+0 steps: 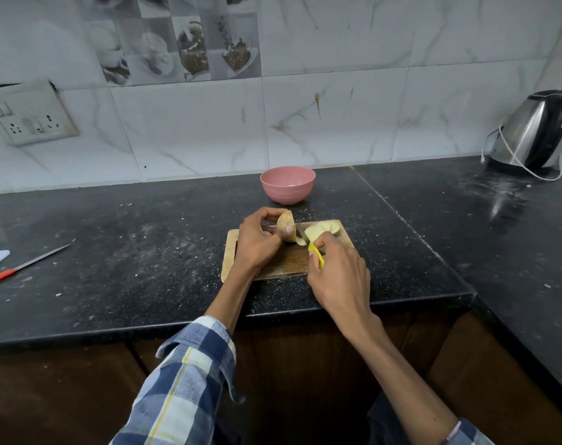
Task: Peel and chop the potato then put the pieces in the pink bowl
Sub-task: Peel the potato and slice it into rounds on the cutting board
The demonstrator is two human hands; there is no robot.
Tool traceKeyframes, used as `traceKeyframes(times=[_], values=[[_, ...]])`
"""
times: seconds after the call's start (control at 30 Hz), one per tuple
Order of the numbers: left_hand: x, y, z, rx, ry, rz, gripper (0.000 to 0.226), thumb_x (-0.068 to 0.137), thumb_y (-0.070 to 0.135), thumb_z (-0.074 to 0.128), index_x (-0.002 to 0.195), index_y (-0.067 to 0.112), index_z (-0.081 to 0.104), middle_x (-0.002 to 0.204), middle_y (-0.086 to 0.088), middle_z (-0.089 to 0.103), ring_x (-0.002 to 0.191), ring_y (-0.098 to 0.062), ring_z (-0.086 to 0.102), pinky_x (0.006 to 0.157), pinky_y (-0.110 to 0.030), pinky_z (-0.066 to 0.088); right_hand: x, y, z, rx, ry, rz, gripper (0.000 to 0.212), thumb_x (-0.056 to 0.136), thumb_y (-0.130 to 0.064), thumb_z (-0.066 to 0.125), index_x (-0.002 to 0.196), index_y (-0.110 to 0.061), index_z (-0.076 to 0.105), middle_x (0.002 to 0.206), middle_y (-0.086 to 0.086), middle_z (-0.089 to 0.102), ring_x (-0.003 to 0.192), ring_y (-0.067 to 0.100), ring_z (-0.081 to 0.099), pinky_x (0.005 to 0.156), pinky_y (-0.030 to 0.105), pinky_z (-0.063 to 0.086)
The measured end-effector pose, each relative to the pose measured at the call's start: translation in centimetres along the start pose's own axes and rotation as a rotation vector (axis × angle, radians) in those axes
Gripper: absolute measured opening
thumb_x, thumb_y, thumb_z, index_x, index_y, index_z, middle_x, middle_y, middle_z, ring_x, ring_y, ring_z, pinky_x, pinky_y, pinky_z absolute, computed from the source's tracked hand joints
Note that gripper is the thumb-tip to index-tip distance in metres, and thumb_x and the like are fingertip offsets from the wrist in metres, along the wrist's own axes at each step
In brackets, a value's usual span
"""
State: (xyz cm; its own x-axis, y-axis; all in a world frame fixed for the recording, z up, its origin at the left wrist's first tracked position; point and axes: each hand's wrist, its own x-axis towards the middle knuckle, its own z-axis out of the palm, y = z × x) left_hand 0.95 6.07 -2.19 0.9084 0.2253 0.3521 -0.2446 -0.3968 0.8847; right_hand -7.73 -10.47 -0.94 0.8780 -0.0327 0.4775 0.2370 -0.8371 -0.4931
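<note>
Slicing potato [286, 228] on cutting board [273, 264], left hand [257, 244] curled round uncut end, right hand [337, 271] wrapped on yellow-handled knife [316, 253].
Firm, dense, likely slick on cut faces; best held by skin side, fingertips tucked back from blade. Slices [324, 229] just beside blade; pink bowl [287, 184] beyond board on surface [144, 252].
</note>
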Motion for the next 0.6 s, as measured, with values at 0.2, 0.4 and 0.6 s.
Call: traceKeyframes(times=[0.2, 0.4, 0.6], values=[[0.0, -0.1, 0.0, -0.004, -0.015, 0.036, 0.031, 0.084, 0.025, 0.084, 0.114, 0.028, 0.076, 0.069, 0.018, 0.065, 0.059, -0.004, 0.052, 0.059, -0.026, 0.042, 1.1, -0.7, -1.2, 0.007, 0.069, -0.037, 0.018, 0.098, -0.032, 0.061, 0.115, -0.027, 0.059, 0.094, 0.006, 0.069, 0.085, 0.031, 0.066, 0.061, 0.033, 0.035], [-0.1, -0.1, -0.1, -0.015, 0.006, 0.043, 0.034, 0.079, 0.028, 0.089, 0.110, 0.027, 0.076, 0.085, 0.010, 0.076, 0.065, -0.005, 0.061, 0.063, -0.029, 0.050, 1.9, -1.9, -1.9, -0.004, 0.065, -0.096, 0.017, 0.099, -0.032, 0.060, 0.115, -0.026, 0.059, 0.092, 0.008, 0.070, 0.086, 0.032, 0.066, 0.062, 0.038, 0.047], [0.0, -0.2, -0.1, -0.018, 0.007, 0.052, 0.031, 0.076, 0.027, 0.091, 0.104, 0.030, 0.077, 0.091, 0.014, 0.077, 0.079, -0.012, 0.068, 0.072, -0.037, 0.058, 2.1, -2.5, -2.0, -0.032, 0.044, -0.095, 0.014, 0.099, -0.029, 0.060, 0.112, -0.025, 0.058, 0.095, 0.008, 0.070, 0.089, 0.033, 0.066, 0.065, 0.040, 0.046]])
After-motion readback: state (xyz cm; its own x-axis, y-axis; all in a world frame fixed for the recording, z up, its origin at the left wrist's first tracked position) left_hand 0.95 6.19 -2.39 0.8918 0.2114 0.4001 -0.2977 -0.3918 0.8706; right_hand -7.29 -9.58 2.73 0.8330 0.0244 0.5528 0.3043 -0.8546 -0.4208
